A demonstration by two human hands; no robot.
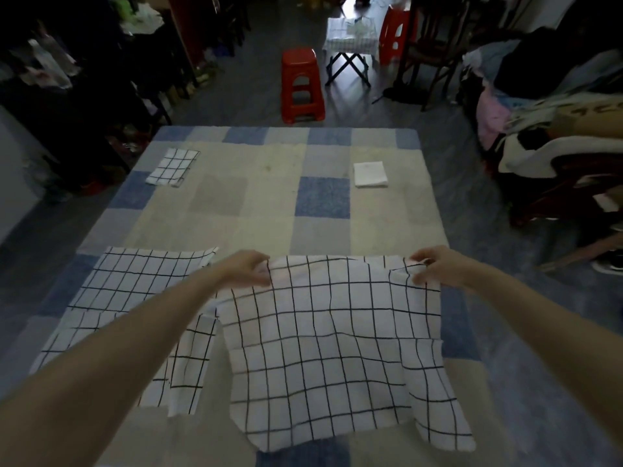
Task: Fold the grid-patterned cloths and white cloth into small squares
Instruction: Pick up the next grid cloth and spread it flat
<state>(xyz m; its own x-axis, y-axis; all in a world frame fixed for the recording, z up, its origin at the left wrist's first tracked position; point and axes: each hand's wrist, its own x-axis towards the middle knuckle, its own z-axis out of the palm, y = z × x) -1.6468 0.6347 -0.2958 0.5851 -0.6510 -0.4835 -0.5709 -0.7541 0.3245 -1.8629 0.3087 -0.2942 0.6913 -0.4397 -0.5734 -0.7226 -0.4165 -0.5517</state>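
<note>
On a checked patchwork blanket, a limp grid-patterned cloth, far corners pinched in both hands

Both forearms are cut off by the lower frame edge, and the left forearm hides the middle of the flat grid cloth beside the held grid cloth. The fingers of the left hand are partly tucked behind that held cloth's far edge. Beyond the held cloth, the room's left side is too dark to identify.

Matt woven grid cloth; glossy red plastic stool.
</note>
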